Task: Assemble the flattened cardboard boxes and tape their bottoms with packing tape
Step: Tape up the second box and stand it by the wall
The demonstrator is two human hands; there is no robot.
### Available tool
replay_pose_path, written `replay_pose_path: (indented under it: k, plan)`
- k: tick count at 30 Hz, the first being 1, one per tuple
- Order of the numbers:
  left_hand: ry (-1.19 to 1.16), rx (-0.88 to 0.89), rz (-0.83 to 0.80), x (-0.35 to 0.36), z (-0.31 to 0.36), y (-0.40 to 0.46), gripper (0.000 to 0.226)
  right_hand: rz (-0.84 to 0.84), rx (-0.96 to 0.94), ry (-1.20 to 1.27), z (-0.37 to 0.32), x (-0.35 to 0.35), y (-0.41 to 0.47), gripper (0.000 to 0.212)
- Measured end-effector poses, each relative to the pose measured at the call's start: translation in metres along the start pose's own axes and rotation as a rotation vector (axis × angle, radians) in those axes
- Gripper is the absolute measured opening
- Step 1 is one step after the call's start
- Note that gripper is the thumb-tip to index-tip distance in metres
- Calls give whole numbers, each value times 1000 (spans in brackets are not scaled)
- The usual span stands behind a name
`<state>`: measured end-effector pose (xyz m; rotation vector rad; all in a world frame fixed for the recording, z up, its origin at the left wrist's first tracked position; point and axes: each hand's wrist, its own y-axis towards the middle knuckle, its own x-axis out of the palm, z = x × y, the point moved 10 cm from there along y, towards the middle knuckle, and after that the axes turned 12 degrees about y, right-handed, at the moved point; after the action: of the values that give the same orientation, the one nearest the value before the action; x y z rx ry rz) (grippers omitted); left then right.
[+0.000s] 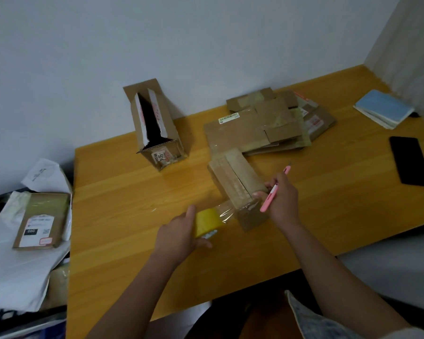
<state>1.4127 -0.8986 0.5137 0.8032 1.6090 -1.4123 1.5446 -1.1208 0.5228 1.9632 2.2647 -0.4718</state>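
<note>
Left hand (179, 231) grips the yellow tape roll (207, 222), right hand (280, 199) pinches a pink cutter (269, 199) beside the half-taped small box (238, 189); beyond both fingers, flattened boxes (262, 123) remain unassembled.

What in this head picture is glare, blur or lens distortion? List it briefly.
Head view: dim, even light with weak shadows; soft sheen on the table near the tall box; highlights on the clear tape strip between the yellow tape roll and the small box; wide-angle lens bends the table edges; left-edge clutter is soft; the label print is blurred beyond reading.
</note>
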Motion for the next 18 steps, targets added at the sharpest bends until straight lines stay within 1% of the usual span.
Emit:
replay_pose_path:
  k: [2,4,5,7,9,10,14,18]
  plan:
    - [-13,-2,-9,5,5,0,97,-2,2,8,-1,1,0,30]
    - [-152,-24,-19,8,10,3,102,0,12,18,0,-1,0,29]
    - [-271,-47,-40,10,9,6,99,0,15,18,1,-1,-1,29]
    - [-499,-74,-78,15,5,12,84,10,12,14,0,-1,-2,28]
    - [-646,-49,-93,16,4,12,65,34,8,13,-1,-2,-3,28]
    - [-683,-28,-106,15,6,11,60,44,8,14,0,-2,-3,28]
    - [-727,20,-186,15,11,15,56,61,13,39,1,4,-3,24]
    - [-660,22,-241,17,14,26,48,60,19,56,2,2,-2,19]
